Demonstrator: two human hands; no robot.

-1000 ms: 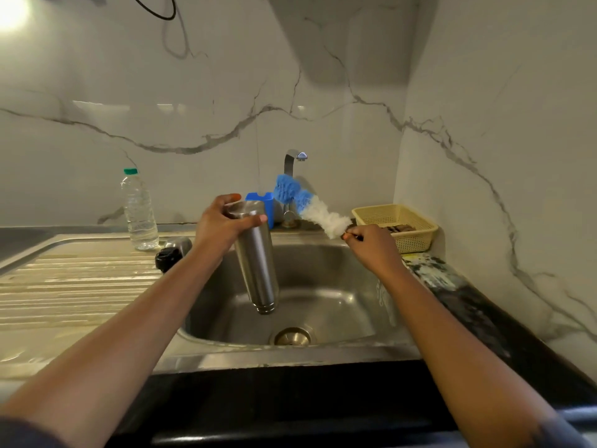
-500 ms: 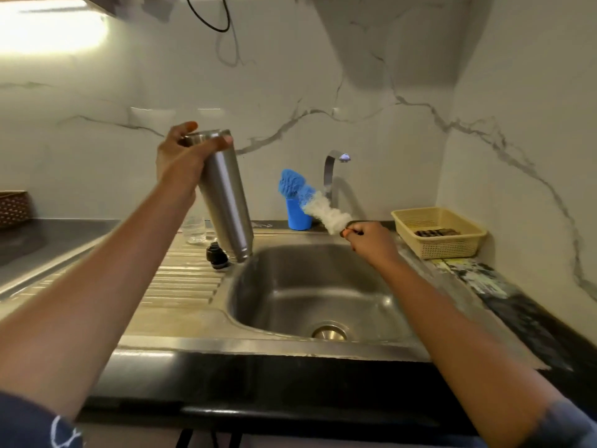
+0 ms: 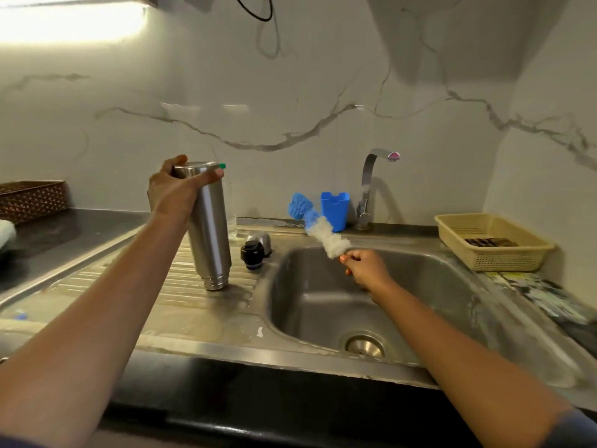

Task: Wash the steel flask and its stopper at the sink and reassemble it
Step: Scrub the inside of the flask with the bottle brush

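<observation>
While the tall brushed-steel flask (image 3: 208, 227) is held inverted, mouth at the ridged steel draining board (image 3: 193, 305) of the worktop, tipping is the main hazard: the left hand (image 3: 174, 192) grips only its upturned base, fingers curled round it. Released off-balance, it could strike the black round stopper (image 3: 252, 253) just beside it. The right hand (image 3: 366, 270) pinches the white-and-blue bottle brush (image 3: 323, 234) over the steel sink basin (image 3: 323, 302).

Blue cup (image 3: 334, 210) beside tap (image 3: 368, 185); yellow basket (image 3: 504, 260) right; brown basket (image 3: 32, 202) left.
</observation>
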